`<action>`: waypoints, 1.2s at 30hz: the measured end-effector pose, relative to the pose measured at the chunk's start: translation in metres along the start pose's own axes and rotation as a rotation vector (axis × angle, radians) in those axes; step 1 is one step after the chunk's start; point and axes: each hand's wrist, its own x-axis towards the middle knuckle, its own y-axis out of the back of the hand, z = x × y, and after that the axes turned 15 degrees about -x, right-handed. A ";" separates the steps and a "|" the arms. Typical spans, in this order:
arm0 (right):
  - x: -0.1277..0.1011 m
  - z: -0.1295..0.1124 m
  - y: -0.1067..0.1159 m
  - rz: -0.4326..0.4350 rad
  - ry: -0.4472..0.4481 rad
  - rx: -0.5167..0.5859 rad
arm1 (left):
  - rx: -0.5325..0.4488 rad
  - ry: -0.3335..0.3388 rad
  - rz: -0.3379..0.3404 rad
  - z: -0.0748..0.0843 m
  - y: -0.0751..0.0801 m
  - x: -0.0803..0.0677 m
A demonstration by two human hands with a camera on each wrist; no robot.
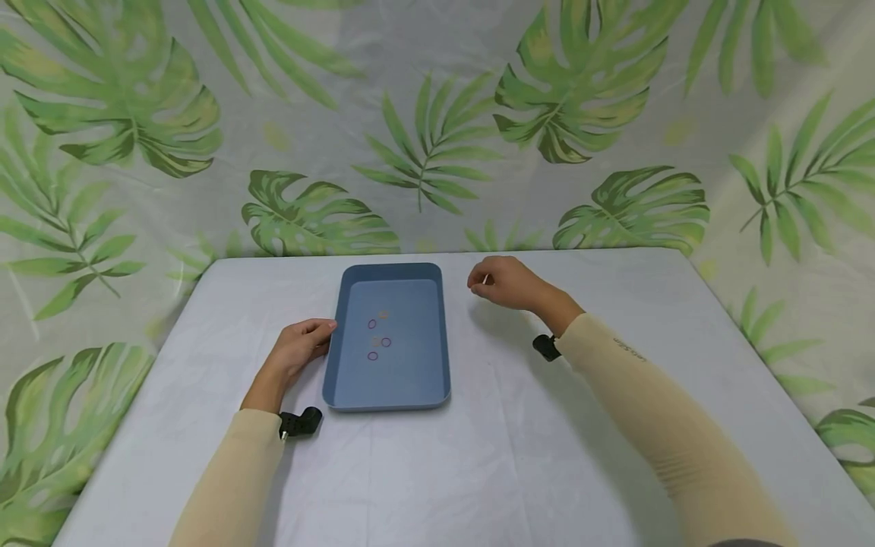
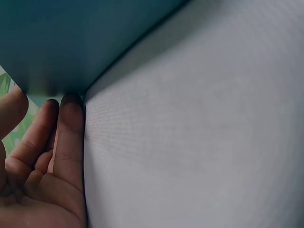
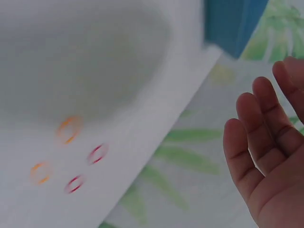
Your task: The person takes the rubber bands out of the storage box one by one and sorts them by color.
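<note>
A blue tray (image 1: 410, 384) lies on the white table (image 1: 492, 456), with several small rubber bands (image 1: 380, 342) in its middle. My left hand (image 1: 321, 336) lies at the tray's left rim, its fingers (image 2: 69, 137) fairly straight against the outer wall (image 2: 71, 38). My right hand (image 1: 480, 282) hovers to the right of the tray's far corner, thumb and forefinger meeting on a small pale band. In the right wrist view the other fingers (image 3: 256, 137) hang relaxed above several orange and red bands (image 3: 69, 129) on the table; the tray's corner (image 3: 235, 23) shows behind.
A leaf-print curtain (image 1: 437, 137) hangs behind and around the table. The table's far edge (image 1: 615, 251) runs just past my right hand. Black wrist cameras (image 1: 301, 422) sit on both forearms.
</note>
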 end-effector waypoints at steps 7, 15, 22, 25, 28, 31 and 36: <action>0.023 -0.043 0.002 -0.044 0.110 -0.037 | -0.005 -0.004 0.000 0.001 0.000 0.000; 0.052 -0.089 -0.001 -0.135 0.144 -0.126 | -0.001 -0.002 -0.008 0.001 0.001 0.000; 0.069 -0.109 -0.014 -0.177 0.150 -0.130 | -0.016 0.002 -0.010 0.000 0.001 0.001; 0.072 -0.111 -0.023 -0.183 0.143 -0.112 | -0.016 -0.001 -0.011 0.000 0.001 0.002; 0.075 -0.112 -0.032 -0.181 0.122 -0.075 | -0.017 0.000 -0.009 -0.001 0.001 0.001; 0.076 -0.111 -0.042 -0.181 0.115 -0.039 | -0.016 -0.002 -0.010 -0.001 0.001 0.001; 0.078 -0.112 -0.052 -0.191 0.103 0.026 | -0.019 0.001 -0.015 0.001 0.001 0.001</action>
